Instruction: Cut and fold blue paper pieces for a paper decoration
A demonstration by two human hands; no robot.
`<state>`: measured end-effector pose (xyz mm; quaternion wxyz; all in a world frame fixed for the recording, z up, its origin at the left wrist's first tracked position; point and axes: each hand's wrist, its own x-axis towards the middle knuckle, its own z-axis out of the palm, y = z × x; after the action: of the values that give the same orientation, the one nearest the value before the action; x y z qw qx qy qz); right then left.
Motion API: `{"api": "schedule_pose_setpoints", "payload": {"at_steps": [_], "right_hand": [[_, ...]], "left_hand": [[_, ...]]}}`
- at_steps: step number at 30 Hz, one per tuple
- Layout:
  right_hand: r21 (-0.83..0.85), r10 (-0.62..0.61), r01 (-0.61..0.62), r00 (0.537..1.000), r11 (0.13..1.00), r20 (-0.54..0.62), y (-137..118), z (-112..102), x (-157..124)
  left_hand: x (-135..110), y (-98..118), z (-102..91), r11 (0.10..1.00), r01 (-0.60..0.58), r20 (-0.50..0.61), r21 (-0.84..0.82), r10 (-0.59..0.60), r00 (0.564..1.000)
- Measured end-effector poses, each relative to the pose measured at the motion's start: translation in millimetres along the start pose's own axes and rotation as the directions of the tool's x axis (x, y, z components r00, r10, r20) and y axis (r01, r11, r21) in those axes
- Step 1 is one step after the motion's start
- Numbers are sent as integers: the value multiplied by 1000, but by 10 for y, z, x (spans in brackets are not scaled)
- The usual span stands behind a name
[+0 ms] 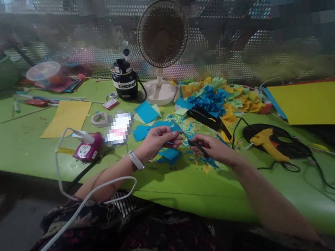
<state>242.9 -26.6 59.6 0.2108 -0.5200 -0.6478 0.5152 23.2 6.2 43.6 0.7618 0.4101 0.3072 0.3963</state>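
Note:
My right hand (209,146) is closed around the dark handles of a pair of scissors (198,146), whose blades point up and left toward my other hand. My left hand (161,141), with a pale watch (136,159) at the wrist, has thumb and fingers pinched close to the blade tips. Blue shows between and behind these fingers; whether it is paper in their grip or on the table I cannot tell. Blue paper pieces (142,132) lie around this hand. Under and beyond both hands are small blue, green and yellow paper scraps (182,119).
A black stapler (205,119) and a yellow glue gun (266,144) lie right. Beyond are crumpled paper pieces (214,100), a fan (161,91) and a black bottle (126,83). Left are a phone (119,128), tape (99,119) and purple power socket (88,148); its white cable (74,213) crosses my lap.

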Motion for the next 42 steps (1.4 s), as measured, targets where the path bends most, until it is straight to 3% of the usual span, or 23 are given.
{"api": "schedule_pose_setpoints", "payload": {"at_steps": [13, 42], "right_hand": [[-21, -12, 11, 998, 1000, -64, -48, -11, -15], [35, -7, 10, 996, 999, -86, -57, 28, -11]], "left_hand": [[21, 1, -30, 1000, 6, -19, -18, -7, 1000], [61, -9, -85, 999, -29, -63, -30, 27, 998]]}}
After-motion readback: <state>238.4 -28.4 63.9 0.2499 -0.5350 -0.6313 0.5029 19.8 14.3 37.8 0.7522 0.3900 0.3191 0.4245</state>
